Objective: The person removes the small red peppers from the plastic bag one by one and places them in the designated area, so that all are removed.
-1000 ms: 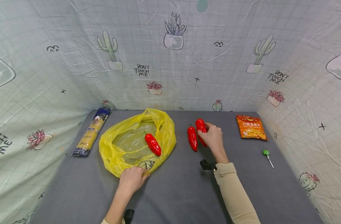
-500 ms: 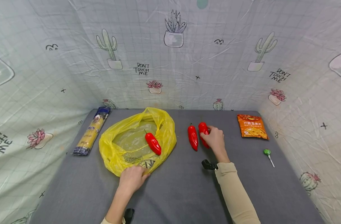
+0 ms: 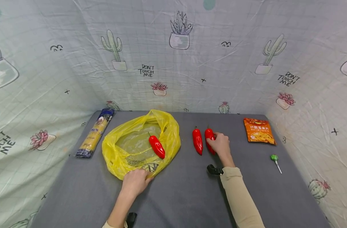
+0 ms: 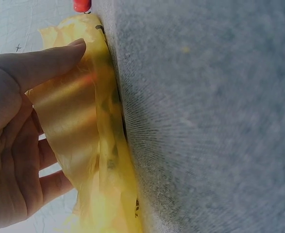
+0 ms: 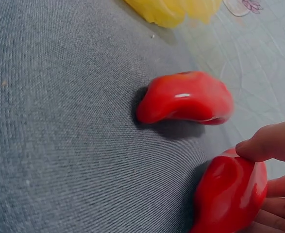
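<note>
With thumb and fingers on either side of its near rim, my left hand (image 3: 135, 182) pinches the yellow plastic bag (image 4: 69, 116), which lies mouth-up on the table. Inside the bag a red chili pepper (image 3: 156, 147) lies tilted, its stem toward the back. My right hand (image 3: 221, 145) holds another red chili pepper (image 5: 229, 191) at its side, thumb on one face and fingers on the other; this pepper is at the table surface. Just left of it, apart, rests a third chili pepper (image 3: 197, 141), also seen as a red pepper (image 5: 186, 98) in the right wrist view.
A pack of spaghetti (image 3: 95, 133) lies left of the bag on the grey table (image 3: 179, 196). At the far right are an orange snack packet (image 3: 259, 130) and a green lollipop (image 3: 276, 161). A printed cloth (image 3: 202, 60) hangs behind and along both sides.
My right hand has shifted slightly right and nearer with its pepper, which now stands farther from the neighbouring pepper. The left hand and bag stay in place; the head view shifts a little.
</note>
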Demonstrator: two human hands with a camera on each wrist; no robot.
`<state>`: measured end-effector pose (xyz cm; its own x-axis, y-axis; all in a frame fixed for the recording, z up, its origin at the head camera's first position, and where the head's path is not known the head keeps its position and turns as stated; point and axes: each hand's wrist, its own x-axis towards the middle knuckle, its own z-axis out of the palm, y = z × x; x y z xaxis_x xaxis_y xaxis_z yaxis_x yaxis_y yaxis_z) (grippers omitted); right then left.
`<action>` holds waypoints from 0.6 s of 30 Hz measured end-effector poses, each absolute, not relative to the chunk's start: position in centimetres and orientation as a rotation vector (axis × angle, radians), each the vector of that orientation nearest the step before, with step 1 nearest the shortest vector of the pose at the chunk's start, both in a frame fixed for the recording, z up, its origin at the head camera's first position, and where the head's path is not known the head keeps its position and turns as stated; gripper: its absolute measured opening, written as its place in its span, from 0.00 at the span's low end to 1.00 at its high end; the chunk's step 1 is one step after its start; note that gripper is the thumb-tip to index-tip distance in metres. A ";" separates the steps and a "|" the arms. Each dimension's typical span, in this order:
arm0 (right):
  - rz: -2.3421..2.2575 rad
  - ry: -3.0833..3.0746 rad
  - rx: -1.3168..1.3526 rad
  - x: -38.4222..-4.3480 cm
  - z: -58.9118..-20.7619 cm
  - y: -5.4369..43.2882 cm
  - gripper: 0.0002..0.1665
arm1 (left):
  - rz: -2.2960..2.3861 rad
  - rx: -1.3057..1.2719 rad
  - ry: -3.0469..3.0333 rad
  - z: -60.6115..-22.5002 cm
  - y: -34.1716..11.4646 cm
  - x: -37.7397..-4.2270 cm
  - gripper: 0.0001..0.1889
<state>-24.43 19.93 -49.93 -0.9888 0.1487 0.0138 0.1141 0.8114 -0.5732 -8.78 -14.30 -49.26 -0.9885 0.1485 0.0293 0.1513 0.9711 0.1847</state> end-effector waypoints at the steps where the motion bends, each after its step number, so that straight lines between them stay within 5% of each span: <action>1: 0.924 -2.936 -0.216 -24.4 -50.0 20.0 0.33 | -0.289 -0.237 -3.100 -49.2 -14.3 -8.7 0.09; 18: 0.910 -2.959 -0.251 -24.0 -50.5 20.3 0.34 | -0.274 -0.238 -3.096 -49.3 -14.2 -8.8 0.10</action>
<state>-24.04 20.30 -50.50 -0.9863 0.1646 -0.0129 0.1434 0.8154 -0.5609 -8.75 -14.24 -49.31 -0.9881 0.1493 0.0380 0.1537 0.9729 0.1730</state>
